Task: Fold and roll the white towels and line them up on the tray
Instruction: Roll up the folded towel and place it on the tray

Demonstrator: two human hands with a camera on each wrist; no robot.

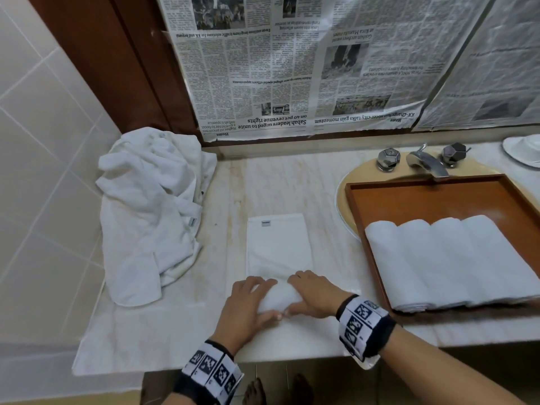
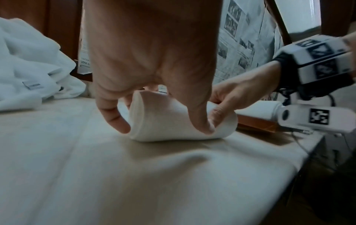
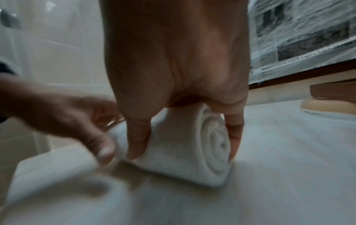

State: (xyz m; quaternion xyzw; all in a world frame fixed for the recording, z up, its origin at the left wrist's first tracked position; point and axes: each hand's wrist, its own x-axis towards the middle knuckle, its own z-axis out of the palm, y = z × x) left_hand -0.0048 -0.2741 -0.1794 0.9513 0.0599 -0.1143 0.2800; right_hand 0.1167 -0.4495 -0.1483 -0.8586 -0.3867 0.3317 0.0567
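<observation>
A folded white towel (image 1: 279, 247) lies as a long strip on the counter, its near end wound into a roll (image 1: 277, 296). My left hand (image 1: 248, 305) curls over the roll's left end (image 2: 169, 120), thumb in front and fingers behind. My right hand (image 1: 312, 296) grips the right end, where the spiral (image 3: 213, 146) shows. Several rolled towels (image 1: 447, 261) lie side by side in the brown wooden tray (image 1: 423, 197) at the right. A heap of unfolded white towels (image 1: 152, 206) sits at the back left.
The tray rests over a beige sink (image 1: 344, 200) with a chrome tap (image 1: 426, 162). A white cloth (image 1: 140, 334) covers the counter's near part. Newspaper (image 1: 292, 62) covers the wall behind. A white dish (image 1: 523, 150) stands far right. Tiled wall (image 1: 43, 141) at left.
</observation>
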